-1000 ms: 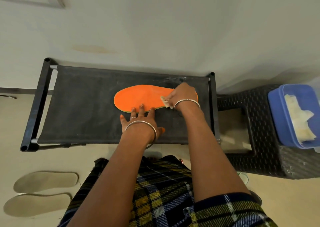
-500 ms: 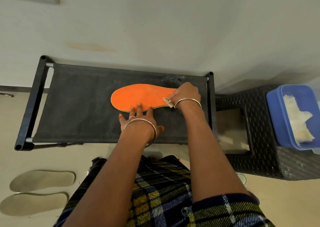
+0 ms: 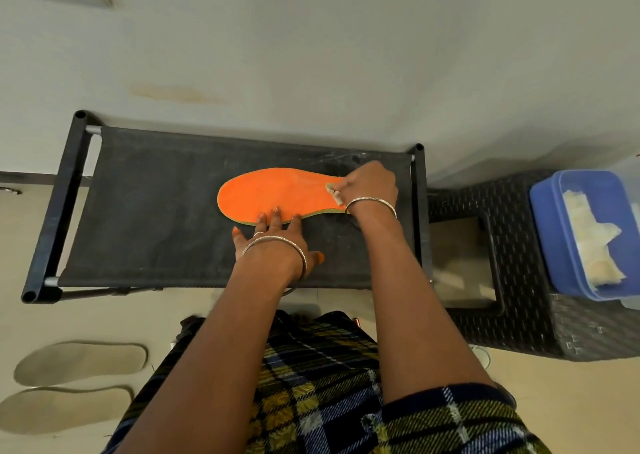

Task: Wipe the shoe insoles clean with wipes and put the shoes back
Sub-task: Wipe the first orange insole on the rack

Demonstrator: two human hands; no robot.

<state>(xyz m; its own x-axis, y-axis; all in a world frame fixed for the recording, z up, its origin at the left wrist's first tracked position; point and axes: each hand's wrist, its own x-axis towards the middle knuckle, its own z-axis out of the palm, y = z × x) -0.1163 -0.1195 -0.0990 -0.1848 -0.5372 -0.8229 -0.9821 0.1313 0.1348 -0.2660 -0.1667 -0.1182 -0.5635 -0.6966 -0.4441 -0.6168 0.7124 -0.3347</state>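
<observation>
An orange insole lies flat on the black fabric top of a low rack. My left hand rests on the rack with straight fingers, the fingertips pressing the insole's near edge. My right hand covers the insole's right end, its fingers curled round a small pale wipe that shows at the thumb side. The insole's heel end is hidden under that hand.
Two grey insoles lie on the floor at the lower left. A dark woven stool stands to the right and bears a blue tub of pale wipes. A wall runs behind the rack.
My right hand with the wipe has stayed on the insole's right end, shifting only slightly. My left hand keeps its place. The view has tilted a little.
</observation>
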